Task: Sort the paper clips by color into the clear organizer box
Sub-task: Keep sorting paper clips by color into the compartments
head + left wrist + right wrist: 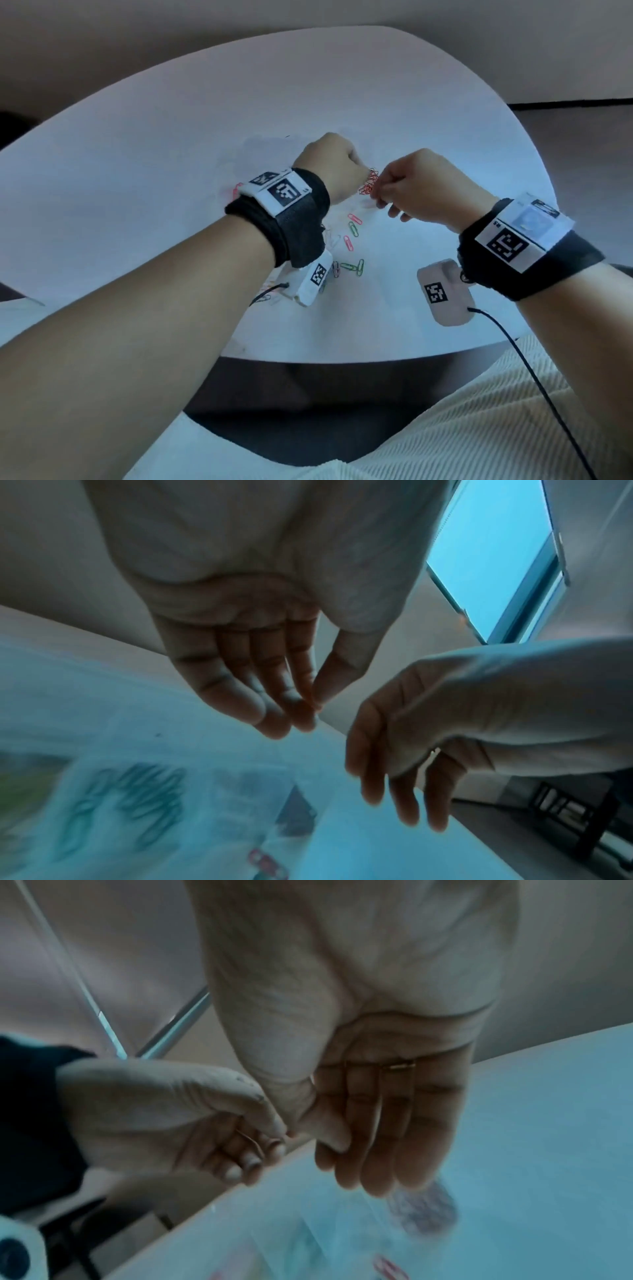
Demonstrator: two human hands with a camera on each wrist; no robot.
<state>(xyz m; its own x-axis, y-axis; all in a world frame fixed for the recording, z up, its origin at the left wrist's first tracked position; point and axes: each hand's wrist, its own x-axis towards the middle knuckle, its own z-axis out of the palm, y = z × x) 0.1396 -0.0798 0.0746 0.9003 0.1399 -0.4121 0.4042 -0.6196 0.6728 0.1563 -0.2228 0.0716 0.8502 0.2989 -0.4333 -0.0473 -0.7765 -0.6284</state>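
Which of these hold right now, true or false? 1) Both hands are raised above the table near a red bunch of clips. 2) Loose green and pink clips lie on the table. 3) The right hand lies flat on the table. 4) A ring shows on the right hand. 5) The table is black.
1) True: the left hand and right hand meet at the red clips.
2) True: green clips and pink clips lie on the table.
3) False: it is raised, fingers curled at the red clips.
4) True: the ring shows.
5) False: the table is white.
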